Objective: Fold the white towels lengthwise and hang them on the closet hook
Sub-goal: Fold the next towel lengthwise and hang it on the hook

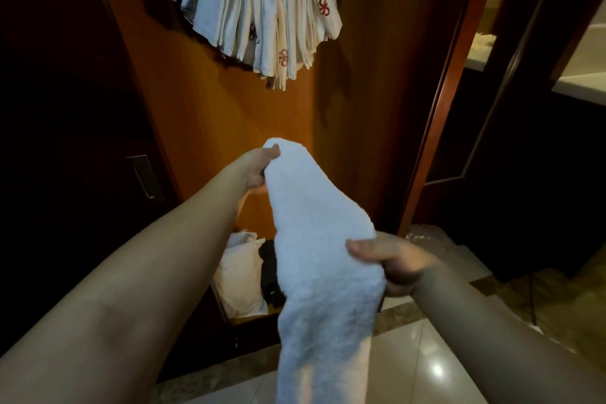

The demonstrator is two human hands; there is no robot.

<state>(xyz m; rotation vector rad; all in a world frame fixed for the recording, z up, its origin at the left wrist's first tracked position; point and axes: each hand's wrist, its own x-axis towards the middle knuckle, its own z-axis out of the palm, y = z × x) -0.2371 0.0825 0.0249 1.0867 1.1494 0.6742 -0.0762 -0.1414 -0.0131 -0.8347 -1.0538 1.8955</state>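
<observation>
A white towel (314,239), folded into a long narrow strip, stretches from the middle of the view down to the bottom edge. My left hand (257,167) pinches its far end, thumb on top. My right hand (390,259) grips the towel's right edge about halfway along, thumb laid across the top. Above, a bunch of white cloths with red embroidered marks (262,6) hangs against the wooden closet wall (203,102). The hook itself is hidden above the frame.
A dark closet door with a metal handle (144,175) stands at the left. On the closet floor lie a white pillow (239,275) and a dark object (270,272). A wooden door frame (439,108) rises at the right. Glossy tiles (426,364) cover the floor.
</observation>
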